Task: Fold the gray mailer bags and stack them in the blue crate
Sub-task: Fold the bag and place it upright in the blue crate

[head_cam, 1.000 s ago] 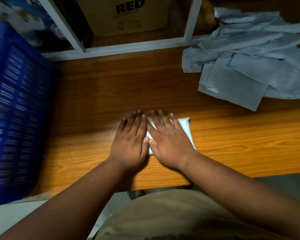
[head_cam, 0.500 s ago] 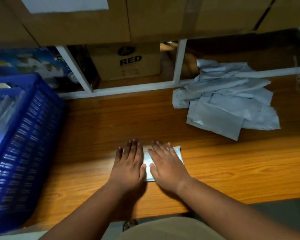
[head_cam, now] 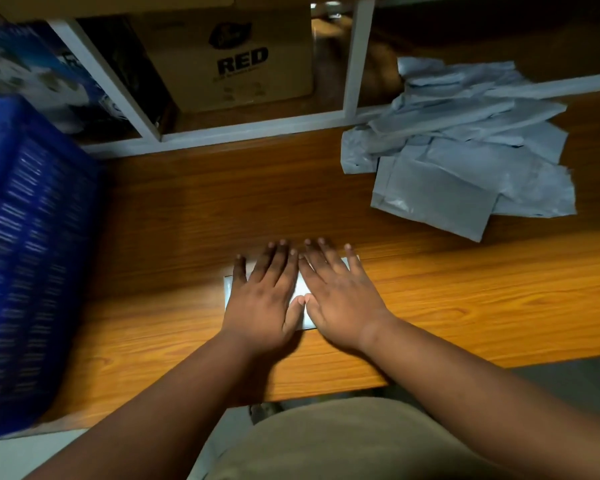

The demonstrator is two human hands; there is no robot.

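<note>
Near the front edge of the wooden table (head_cam: 465, 306), a folded gray mailer bag (head_cam: 300, 289), lying flat and mostly hidden under both hands; only its left edge, a strip between the thumbs and its far right corner visible. Left hand (head_cam: 264, 299) spread flat on the bag's left half, fingers straight and pointing away from the body; right hand (head_cam: 340, 299) likewise flat on the right half, fingers slightly fanned; thumbs touching, index fingers nearly meeting. Far right of the table, well apart from the hands, a loose pile of unfolded gray mailer bags (head_cam: 465, 157), overlapping and crumpled, reaching back over a white shelf frame (head_cam: 257, 128). At the left edge, a blue crate (head_cam: 32, 254), blurred, its slatted wall facing the hands, its inside out of sight. Behind the frame, a cardboard box (head_cam: 236, 57) printed "RED"; left of it, blue-and-white packaging (head_cam: 32, 71), too blurred to read. Bare tabletop between the hands and the crate.
</note>
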